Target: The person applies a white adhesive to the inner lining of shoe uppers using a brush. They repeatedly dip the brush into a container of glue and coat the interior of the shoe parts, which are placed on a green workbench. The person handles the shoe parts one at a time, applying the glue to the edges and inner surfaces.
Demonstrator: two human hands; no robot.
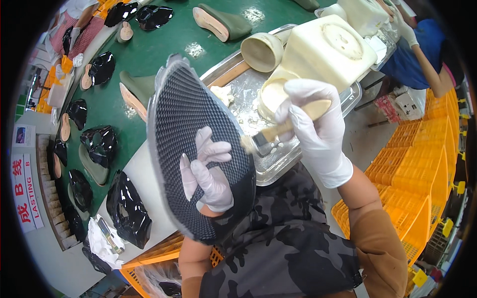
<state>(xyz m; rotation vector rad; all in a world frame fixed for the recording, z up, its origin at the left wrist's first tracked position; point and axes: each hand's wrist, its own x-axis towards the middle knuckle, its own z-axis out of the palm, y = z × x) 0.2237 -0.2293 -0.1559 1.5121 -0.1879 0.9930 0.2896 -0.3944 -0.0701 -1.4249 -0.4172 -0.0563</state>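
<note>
Head: brush (281, 130) near mesh sheet (186, 116) edge

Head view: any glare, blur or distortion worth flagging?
Head view: white glare on the green tabletop and bright highlights on the glossy black shoe uppers; head view: brush tip looks soft, possibly motion blur, while the weave of the dark textured piece reads clearly; head view: fisheye bends the orange crates along the right rim, with black corners.
</note>
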